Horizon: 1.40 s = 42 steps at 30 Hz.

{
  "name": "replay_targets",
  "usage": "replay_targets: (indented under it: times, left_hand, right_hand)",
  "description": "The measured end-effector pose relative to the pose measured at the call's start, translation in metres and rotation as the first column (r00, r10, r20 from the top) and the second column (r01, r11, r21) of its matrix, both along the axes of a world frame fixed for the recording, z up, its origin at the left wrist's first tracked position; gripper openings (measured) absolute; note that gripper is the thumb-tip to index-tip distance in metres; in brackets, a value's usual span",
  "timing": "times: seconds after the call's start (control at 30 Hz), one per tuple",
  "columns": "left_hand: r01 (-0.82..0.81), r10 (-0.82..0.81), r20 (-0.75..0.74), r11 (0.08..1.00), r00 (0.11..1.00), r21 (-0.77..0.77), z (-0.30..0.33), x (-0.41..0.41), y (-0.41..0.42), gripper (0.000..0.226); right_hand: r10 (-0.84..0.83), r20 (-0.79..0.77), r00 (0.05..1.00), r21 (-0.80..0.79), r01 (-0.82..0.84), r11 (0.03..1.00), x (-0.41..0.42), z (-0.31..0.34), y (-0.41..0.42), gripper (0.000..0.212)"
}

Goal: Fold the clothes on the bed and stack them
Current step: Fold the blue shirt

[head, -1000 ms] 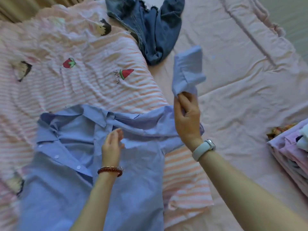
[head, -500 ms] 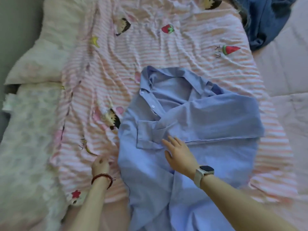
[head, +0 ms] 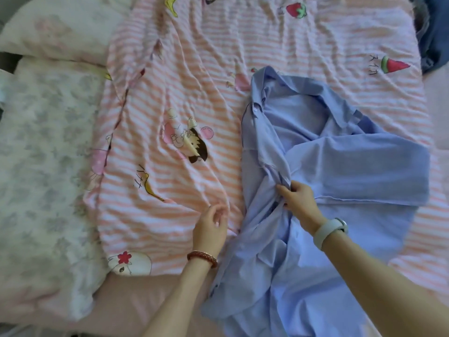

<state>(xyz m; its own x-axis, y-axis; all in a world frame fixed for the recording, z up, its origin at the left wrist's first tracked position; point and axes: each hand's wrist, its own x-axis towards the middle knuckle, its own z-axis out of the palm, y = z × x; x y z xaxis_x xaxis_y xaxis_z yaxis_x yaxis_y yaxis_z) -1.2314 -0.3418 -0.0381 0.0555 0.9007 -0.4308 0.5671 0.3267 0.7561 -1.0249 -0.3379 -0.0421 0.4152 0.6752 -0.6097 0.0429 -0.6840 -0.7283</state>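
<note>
On the bed, nearest the camera: a person's two forearms reach over a light blue shirt (head: 315, 263) spread across a pink striped quilt (head: 182, 93).
Shirt hem: the near end lies rumpled and unfolded, trailing off the quilt toward the viewer.
Left hand: the left hand (head: 211, 227) hovers just beside the shirt's left edge, fingers loosely curled, holding nothing.
Right hand: the right hand (head: 297, 200) pinches a bunched ridge of cloth near the shirt's middle.
Sleeve: one sleeve (head: 359, 173) already lies folded across the chest, its cuff near the pinching fingers.
Collar: the collar (head: 298, 93) sits open and twisted at the far end.
Progress: judged early in this garment; one sleeve is in, while the left side, the body fold and the stacking remain.
Far corner: dark denim clothing (head: 435, 37) waits unfolded at the quilt's far right edge.
Stack: none is visible.
</note>
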Motion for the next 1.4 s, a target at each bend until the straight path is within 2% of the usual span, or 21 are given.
replay_targets:
  times: [0.1, 0.17, 0.33, 0.47, 0.53, 0.6, 0.7, 0.77, 0.83, 0.93, 1.0, 1.07, 1.13, 1.2, 1.27, 1.33, 1.4]
  left_hand:
    - [0.190, -0.210, -0.102, 0.965, 0.972, -0.181, -0.011, -0.002, -0.001, 0.017]
    - [0.272, -0.309, -0.143, 0.935, 0.940, -0.227, -0.013, 0.011, -0.007, 0.017]
    - [0.185, -0.199, -0.068, 0.968, 0.978, -0.170, -0.015, 0.037, -0.016, 0.019]
    - [-0.001, -0.004, -0.099, 0.998, 0.995, -0.058, -0.008, 0.004, 0.003, 0.019]
    - [-0.052, 0.052, -0.094, 0.999, 0.994, 0.004, 0.002, -0.020, 0.017, 0.017]
    - [-0.095, 0.105, -0.115, 0.992, 0.988, 0.085, 0.018, -0.040, 0.032, 0.016]
    - [-0.118, 0.174, -0.147, 0.937, 0.974, 0.330, 0.041, -0.059, 0.056, 0.017]
    - [-0.082, 0.148, -0.127, 0.903, 0.981, 0.422, 0.053, -0.064, 0.066, 0.022]
    - [-0.092, 0.121, -0.063, 0.932, 0.991, 0.350, 0.056, -0.069, 0.065, 0.032]
    - [-0.177, 0.176, -0.019, 0.983, 0.984, -0.054, 0.028, -0.092, 0.039, 0.055]
    - [-0.228, 0.245, 0.023, 0.928, 0.969, -0.296, 0.007, -0.104, 0.011, 0.045]
    - [-0.271, 0.306, 0.055, 0.903, 0.951, -0.334, 0.001, -0.107, -0.014, 0.026]
    - [-0.334, 0.365, 0.090, 0.910, 0.927, -0.245, 0.007, -0.112, -0.027, 0.007]
    - [-0.404, 0.413, 0.055, 0.907, 0.909, -0.122, 0.018, -0.124, -0.024, 0.014]
    - [-0.481, 0.481, 0.025, 0.876, 0.876, -0.005, 0.029, -0.141, -0.014, 0.020]
    - [-0.517, 0.536, -0.084, 0.838, 0.840, 0.177, 0.047, -0.156, -0.003, 0.019]
    - [-0.444, 0.570, -0.188, 0.774, 0.800, 0.451, 0.068, -0.167, 0.004, 0.012]
  right_hand:
    - [-0.069, -0.095, 0.993, 0.009, 0.071, 0.997, 0.001, 0.000, -0.003, 0.014]
    - [-0.090, -0.115, 0.989, 0.023, 0.093, 0.995, -0.004, 0.003, -0.005, 0.021]
    - [0.061, -0.039, 0.997, 0.028, -0.060, 0.998, -0.024, 0.012, -0.026, 0.010]
    - [0.079, 0.046, 0.996, 0.042, -0.081, 0.996, -0.026, 0.011, -0.043, 0.011]
    - [0.072, 0.120, 0.990, 0.065, -0.080, 0.995, -0.024, 0.013, -0.046, 0.020]
    - [0.077, 0.171, 0.982, 0.090, -0.093, 0.992, -0.025, 0.017, -0.043, 0.018]
    - [0.203, 0.269, 0.942, 0.048, -0.224, 0.973, -0.034, 0.018, -0.038, 0.013]
    - [0.216, 0.315, 0.924, 0.087, -0.255, 0.963, -0.046, 0.019, -0.037, 0.016]
    - [0.157, 0.397, 0.905, 0.198, -0.251, 0.948, -0.060, 0.021, -0.039, 0.037]
    - [0.157, 0.570, 0.807, 0.331, -0.400, 0.854, -0.082, 0.023, -0.049, 0.043]
    - [0.180, 0.680, 0.711, 0.319, -0.507, 0.801, -0.097, 0.026, -0.057, 0.042]
    - [0.155, 0.754, 0.638, 0.315, -0.559, 0.767, -0.110, 0.031, -0.063, 0.037]
    - [0.171, 0.719, 0.674, 0.369, -0.578, 0.728, -0.120, 0.032, -0.069, 0.030]
    - [0.308, 0.565, 0.766, 0.415, -0.586, 0.696, -0.129, 0.036, -0.069, 0.028]
    - [0.419, 0.425, 0.802, 0.418, -0.585, 0.695, -0.141, 0.040, -0.062, 0.030]
    - [0.449, 0.337, 0.828, 0.411, -0.558, 0.721, -0.154, 0.045, -0.050, 0.034]
    - [0.451, 0.179, 0.875, 0.407, -0.483, 0.775, -0.168, 0.056, -0.035, 0.030]
